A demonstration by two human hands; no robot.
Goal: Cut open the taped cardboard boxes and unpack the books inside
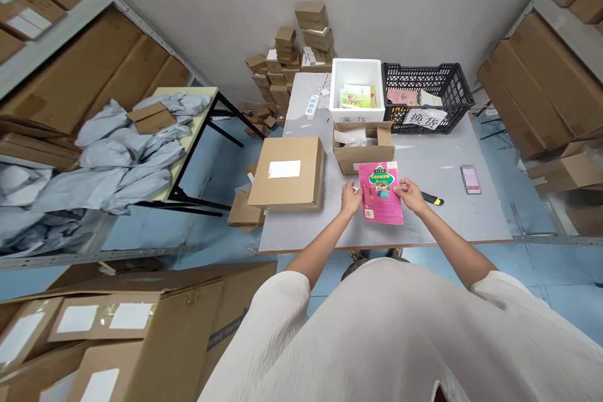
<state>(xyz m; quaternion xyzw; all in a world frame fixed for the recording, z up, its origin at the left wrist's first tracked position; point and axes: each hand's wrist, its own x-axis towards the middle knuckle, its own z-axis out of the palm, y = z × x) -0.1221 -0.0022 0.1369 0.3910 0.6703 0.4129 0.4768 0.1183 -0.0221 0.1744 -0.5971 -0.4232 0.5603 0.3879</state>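
Note:
A pink book (pixel 382 201) with a colourful title panel and a barcode sits upright-facing between my hands, above the table's front part. My right hand (pixel 411 195) pinches its right edge. At the left edge my left hand (pixel 350 198) is closed, its fingertips against the book; a small white bit shows by the fingers, too small to name. Just beyond the book stands an open cardboard box (pixel 362 155) with white and clear wrapping in it. A black and yellow box cutter (pixel 432 199) lies right of my right hand.
A closed carton (pixel 287 169) stands on the table's left. Behind are a white foam box (pixel 357 114) and a black crate (pixel 426 122), both holding books. A phone-like, blurred item (pixel 470 179) lies at right. Grey parcels (pixel 122 157) cover a side table; cartons (pixel 188 326) flank me.

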